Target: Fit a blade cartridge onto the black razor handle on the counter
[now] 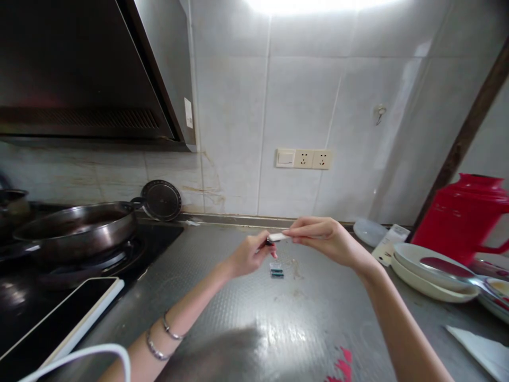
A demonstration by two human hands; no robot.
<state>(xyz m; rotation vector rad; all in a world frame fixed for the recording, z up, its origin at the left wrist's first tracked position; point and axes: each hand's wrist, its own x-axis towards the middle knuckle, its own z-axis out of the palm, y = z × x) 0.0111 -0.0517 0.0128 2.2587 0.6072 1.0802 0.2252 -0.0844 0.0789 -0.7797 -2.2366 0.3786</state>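
Note:
Over the metal counter, both my hands meet at a small flat white piece with a dark end [278, 237], its exact kind too small to make out. My left hand [251, 255], with two bracelets on the forearm, is closed around the dark end. From the other side, the fingers of my right hand [324, 237] pinch the white end. Just below the hands, a small clear packet with dark teal bands [277, 271] lies flat on the counter [238, 323].
A steel pan [79, 228] sits on the black stove at left, near a phone [59, 323] with a white cable [99, 348]. Stacked plates [433, 281], a spoon [449, 268] and a red thermos [461, 217] stand at right. Wall sockets [304, 158] are behind.

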